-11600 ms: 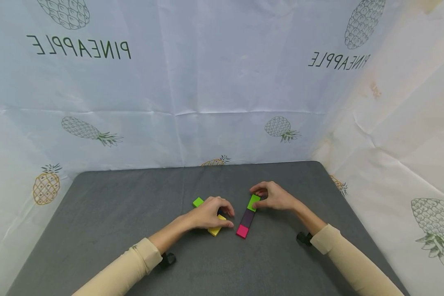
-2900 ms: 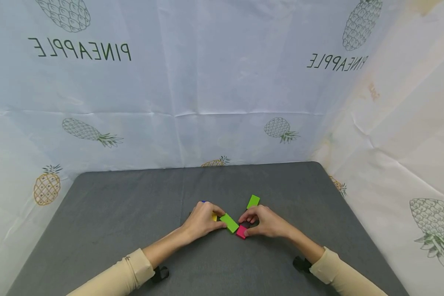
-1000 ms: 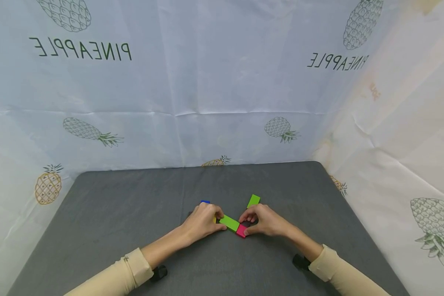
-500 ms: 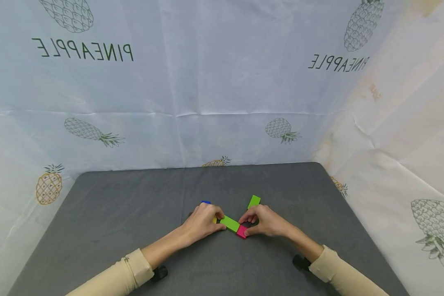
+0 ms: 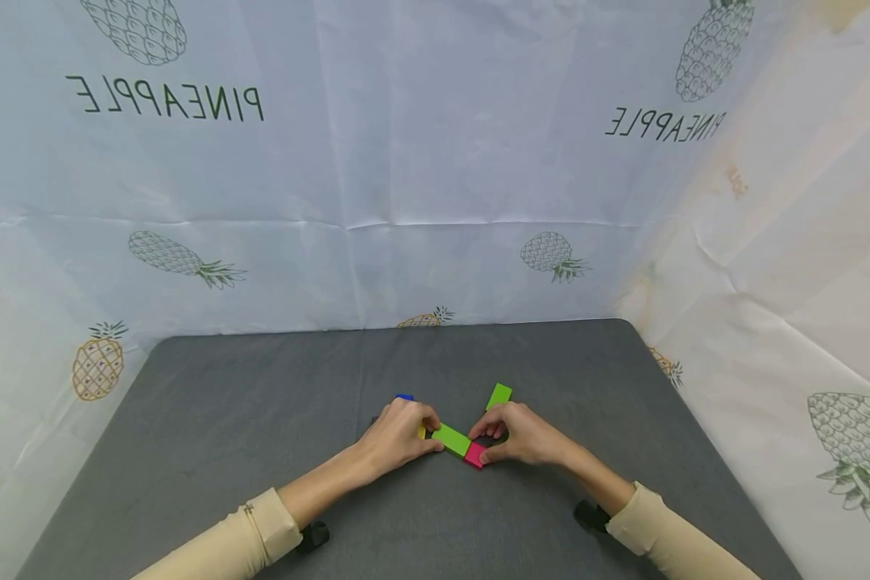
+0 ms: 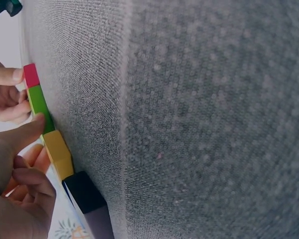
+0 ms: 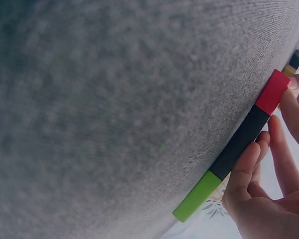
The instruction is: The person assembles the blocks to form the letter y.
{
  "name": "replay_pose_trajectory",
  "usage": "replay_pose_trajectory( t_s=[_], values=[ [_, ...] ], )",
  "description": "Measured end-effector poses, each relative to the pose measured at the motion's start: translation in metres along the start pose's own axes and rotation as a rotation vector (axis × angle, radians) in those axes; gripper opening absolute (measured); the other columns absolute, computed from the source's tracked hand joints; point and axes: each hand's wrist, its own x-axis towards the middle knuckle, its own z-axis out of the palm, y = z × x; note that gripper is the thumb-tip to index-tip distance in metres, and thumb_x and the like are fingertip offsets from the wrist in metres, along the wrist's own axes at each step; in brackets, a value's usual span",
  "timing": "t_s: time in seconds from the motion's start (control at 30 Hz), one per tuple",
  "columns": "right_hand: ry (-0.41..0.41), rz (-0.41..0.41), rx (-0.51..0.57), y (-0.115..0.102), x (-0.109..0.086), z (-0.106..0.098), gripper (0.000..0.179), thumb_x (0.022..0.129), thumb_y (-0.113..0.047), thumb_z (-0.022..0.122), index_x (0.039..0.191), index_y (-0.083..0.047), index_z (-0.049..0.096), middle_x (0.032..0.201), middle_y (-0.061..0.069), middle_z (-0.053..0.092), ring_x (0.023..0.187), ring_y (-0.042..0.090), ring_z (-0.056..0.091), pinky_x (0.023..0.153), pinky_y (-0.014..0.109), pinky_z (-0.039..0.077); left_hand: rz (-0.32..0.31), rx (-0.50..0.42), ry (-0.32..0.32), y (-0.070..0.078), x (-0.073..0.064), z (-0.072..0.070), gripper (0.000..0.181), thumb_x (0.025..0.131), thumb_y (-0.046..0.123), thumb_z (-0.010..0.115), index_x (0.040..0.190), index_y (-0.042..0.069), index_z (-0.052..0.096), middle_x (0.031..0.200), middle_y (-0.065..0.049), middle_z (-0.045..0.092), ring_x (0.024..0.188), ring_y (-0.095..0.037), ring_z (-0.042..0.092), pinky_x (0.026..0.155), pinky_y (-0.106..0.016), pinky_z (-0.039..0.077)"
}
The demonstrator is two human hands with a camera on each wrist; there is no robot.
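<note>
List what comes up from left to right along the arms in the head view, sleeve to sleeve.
Left sleeve, left black wrist device, left hand, nearer green block, pinkish-red block, right hand, right black wrist device, right sleeve.

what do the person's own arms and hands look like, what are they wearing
The left hand and right hand are bare. The left sleeve and right sleeve are plain beige, long and loose, each ending in a broad cuff. A small black object shows under the left wrist, another under the right.
</note>
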Motion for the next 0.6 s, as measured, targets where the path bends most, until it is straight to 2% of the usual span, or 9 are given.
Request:
replay_pose_trajectory(
  t_s=[0.17, 0.33, 0.47, 0.6],
  values=[
    [-0.002, 0.004, -0.001, -0.001, 0.000, 0.000, 0.028, 0.089, -0.013, 0.090, 0.115, -0.009, 0.083, 0.111, 0.002, 0.076, 0.094, 0.006, 0.064, 0.086, 0.024, 0.055, 0.016, -0.009, 0.006, 0.000, -0.001, -0.001, 0.022, 0.083, 0.017, 0.096, 0.097, 0.005, 0.084, 0.091, -0.006, 0.082, 0.079, -0.015, 0.075, 0.070, -0.022, 0.058],
    [-0.004, 0.006, 0.004, -0.001, 0.000, 0.000, 0.027, 0.089, -0.013, 0.090, 0.115, -0.009, 0.083, 0.111, 0.003, 0.077, 0.094, 0.007, 0.065, 0.086, 0.024, 0.056, 0.021, -0.050, 0.006, -0.003, -0.002, -0.004, 0.022, 0.083, 0.018, 0.095, 0.098, 0.006, 0.083, 0.094, -0.005, 0.083, 0.085, -0.017, 0.077, 0.076, -0.024, 0.060],
    [-0.007, 0.011, 0.007, -0.001, 0.001, -0.001, 0.028, 0.089, -0.013, 0.090, 0.115, -0.009, 0.083, 0.111, 0.003, 0.077, 0.094, 0.007, 0.065, 0.086, 0.023, 0.056, 0.040, -0.095, -0.022, -0.009, -0.003, -0.011, 0.026, 0.085, 0.020, 0.094, 0.103, 0.007, 0.082, 0.100, -0.005, 0.082, 0.093, -0.020, 0.076, 0.080, -0.027, 0.059],
    [-0.010, 0.015, 0.010, -0.001, 0.001, -0.001, 0.028, 0.089, -0.013, 0.090, 0.115, -0.009, 0.083, 0.111, 0.003, 0.077, 0.095, 0.007, 0.064, 0.087, 0.023, 0.056, 0.079, -0.135, -0.071, -0.022, -0.003, -0.022, 0.037, 0.087, 0.023, 0.093, 0.116, 0.006, 0.080, 0.112, -0.007, 0.081, 0.102, -0.023, 0.075, 0.086, -0.031, 0.060]
  ],
)
